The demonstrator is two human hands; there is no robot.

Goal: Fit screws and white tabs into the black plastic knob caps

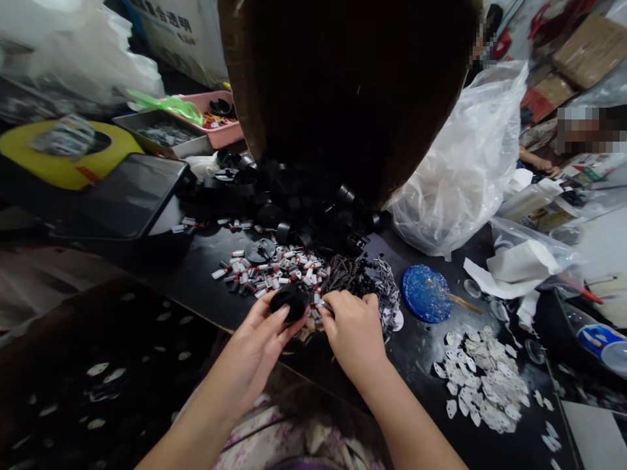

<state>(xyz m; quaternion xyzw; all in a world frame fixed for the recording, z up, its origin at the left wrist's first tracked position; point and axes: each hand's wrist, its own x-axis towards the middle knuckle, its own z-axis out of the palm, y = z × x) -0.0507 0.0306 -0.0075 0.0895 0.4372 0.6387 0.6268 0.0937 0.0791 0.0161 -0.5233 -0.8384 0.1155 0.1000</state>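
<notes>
My left hand [264, 333] is closed around a round black plastic cup [290, 303], its dark opening turned up toward me. Right beside it, my right hand [356, 323] pinches a small light-grey piece [322, 305] at the cup's edge; its exact shape is partly covered by the fingers. Just beyond the hands lies a pile of small white and grey cylinders with red bands [294, 264]. Dark screws [341, 271] and a heap of small grey metal parts [385, 287] lie past my right hand.
A large dark box opening [353, 78] spills black plastic parts [264, 212] at the back. To the right are a blue lid with a stick [425, 294], flat white plates [484, 378] and a clear bag [450, 176]. Yellow tape [39, 156] sits left. Another person's hand [539, 162] shows far right.
</notes>
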